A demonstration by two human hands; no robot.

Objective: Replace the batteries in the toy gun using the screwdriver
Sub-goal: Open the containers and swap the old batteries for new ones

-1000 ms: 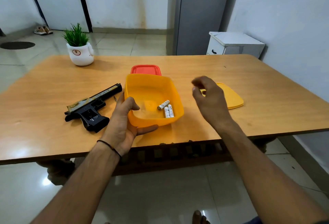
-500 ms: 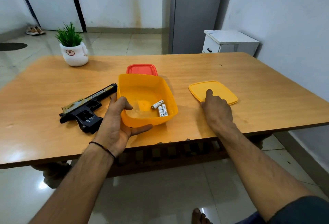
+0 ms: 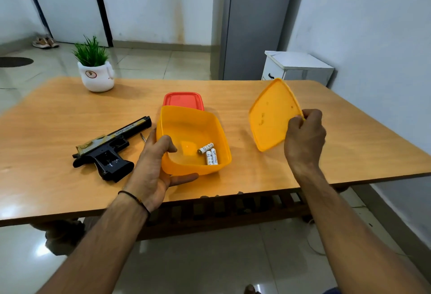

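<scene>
The left hand grips the near left wall of an open yellow container, thumb hooked over the rim and fingers spread beneath and outside it. The container sits tilted near the middle of the tabletop's front edge. Three white batteries lie inside it toward its near right corner, two side by side and one angled across their far ends. The right hand is curled and pinches one edge of the yellow lid between thumb and fingers. It holds the lid clear of the tabletop and steeply tilted, to the right of the container and apart from it. The black toy gun lies on its side left of the container, toward the front left of the tabletop, with its barrel pointing toward the far edge and the right. Between the barrel and the container the thin metal tip of the screwdriver shows; the left hand hides the rest. A red lidded box stands just behind the container, and a white pot with a green plant stands near the far left corner.
</scene>
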